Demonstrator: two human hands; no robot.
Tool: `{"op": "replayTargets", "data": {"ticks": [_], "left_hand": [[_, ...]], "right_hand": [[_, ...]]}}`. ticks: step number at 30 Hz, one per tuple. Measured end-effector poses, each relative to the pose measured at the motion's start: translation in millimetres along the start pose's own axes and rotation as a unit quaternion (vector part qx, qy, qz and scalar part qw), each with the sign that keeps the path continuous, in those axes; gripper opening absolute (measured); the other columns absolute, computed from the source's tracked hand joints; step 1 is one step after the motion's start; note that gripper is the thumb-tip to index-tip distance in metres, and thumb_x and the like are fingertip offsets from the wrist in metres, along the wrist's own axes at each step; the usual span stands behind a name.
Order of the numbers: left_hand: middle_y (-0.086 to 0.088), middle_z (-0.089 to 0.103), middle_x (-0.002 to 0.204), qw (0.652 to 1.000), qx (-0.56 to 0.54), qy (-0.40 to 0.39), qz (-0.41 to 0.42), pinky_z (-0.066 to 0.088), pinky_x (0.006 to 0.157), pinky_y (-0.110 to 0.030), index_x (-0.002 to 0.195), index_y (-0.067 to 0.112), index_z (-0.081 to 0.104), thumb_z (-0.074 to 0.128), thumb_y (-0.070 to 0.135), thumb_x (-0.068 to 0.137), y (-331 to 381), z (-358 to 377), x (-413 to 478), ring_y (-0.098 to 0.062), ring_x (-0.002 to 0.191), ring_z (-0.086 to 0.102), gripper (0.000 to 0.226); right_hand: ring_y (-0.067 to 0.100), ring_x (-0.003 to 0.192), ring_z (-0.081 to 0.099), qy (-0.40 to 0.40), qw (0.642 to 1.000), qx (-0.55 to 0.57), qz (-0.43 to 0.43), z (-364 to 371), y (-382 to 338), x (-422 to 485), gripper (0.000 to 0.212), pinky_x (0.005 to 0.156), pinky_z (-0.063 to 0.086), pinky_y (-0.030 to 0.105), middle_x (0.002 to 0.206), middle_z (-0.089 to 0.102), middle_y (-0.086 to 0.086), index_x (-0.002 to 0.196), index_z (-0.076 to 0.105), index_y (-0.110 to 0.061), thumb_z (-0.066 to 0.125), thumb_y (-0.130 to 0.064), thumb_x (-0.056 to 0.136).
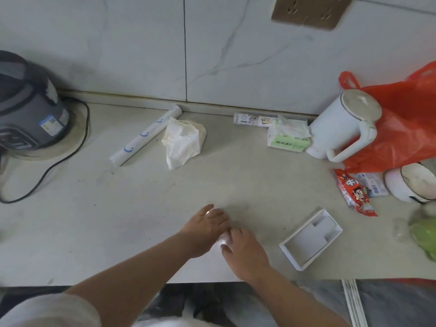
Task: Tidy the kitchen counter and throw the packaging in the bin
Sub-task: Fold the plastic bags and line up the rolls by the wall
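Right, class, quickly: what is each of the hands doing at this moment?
Left hand: open, flat on the counter.
Right hand: pinches a small white scrap, too blurred to name.

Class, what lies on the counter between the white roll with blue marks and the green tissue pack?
Head view: a crumpled white tissue packet beside the white roll; nearer the green tissue pack, a small printed tube along the wall.

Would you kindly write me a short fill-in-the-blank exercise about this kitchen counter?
The white kettle stands beside a ___ plastic bag.
The paper roll bears ___ smile marks.
On the counter, the rice cooker sits at the ___ end.
The open white box lies to the ___ of the right hand.
Missing words: red; blue; left; right.
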State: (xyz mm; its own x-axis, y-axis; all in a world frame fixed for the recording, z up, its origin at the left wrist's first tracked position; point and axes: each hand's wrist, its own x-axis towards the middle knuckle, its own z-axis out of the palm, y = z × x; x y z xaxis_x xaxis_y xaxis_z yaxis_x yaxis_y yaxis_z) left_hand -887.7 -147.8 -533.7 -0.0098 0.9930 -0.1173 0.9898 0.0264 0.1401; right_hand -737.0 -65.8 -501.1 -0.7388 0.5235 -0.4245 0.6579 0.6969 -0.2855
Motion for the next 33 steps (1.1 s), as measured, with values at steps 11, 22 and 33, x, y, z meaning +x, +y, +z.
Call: {"op": "replayTargets", "data": {"ticks": [11,22,33], "left_hand": [[-0.006,0.048,0.133,0.998,-0.010,-0.008,-0.064,0.031,0.105,-0.042,0.144,0.021,0.033,0.052,0.037,0.097,-31.1,-0.3,-30.2,-0.028,0.121,0.043,0.054],[-0.001,0.052,0.133,0.989,-0.023,-0.018,-0.145,0.024,0.109,-0.039,0.148,0.020,0.028,0.049,0.044,0.098,-70.2,-13.1,-63.0,-0.027,0.122,0.046,0.060],[-0.001,0.049,0.136,0.966,-0.022,-0.022,-0.259,0.030,0.109,-0.040,0.140,0.017,0.042,0.067,0.017,0.083,-92.8,-19.4,-66.8,-0.026,0.120,0.048,0.063]], "right_hand": [[0.021,0.118,0.051,0.026,0.997,0.009,0.075,-1.4,-34.2,0.8,0.048,0.096,0.048,0.032,0.135,0.050,0.004,0.140,0.041,-0.019,0.052,-0.039,0.098],[0.025,0.112,0.052,-0.001,0.996,-0.078,-0.040,4.0,-80.9,51.4,0.027,0.086,0.049,0.037,0.121,0.055,0.005,0.118,0.048,-0.019,0.053,-0.031,0.095],[0.032,0.112,0.055,-0.016,0.992,-0.068,-0.105,-18.3,-98.4,114.6,0.024,0.085,0.047,0.038,0.117,0.055,0.008,0.111,0.056,-0.019,0.054,-0.035,0.093]]}}
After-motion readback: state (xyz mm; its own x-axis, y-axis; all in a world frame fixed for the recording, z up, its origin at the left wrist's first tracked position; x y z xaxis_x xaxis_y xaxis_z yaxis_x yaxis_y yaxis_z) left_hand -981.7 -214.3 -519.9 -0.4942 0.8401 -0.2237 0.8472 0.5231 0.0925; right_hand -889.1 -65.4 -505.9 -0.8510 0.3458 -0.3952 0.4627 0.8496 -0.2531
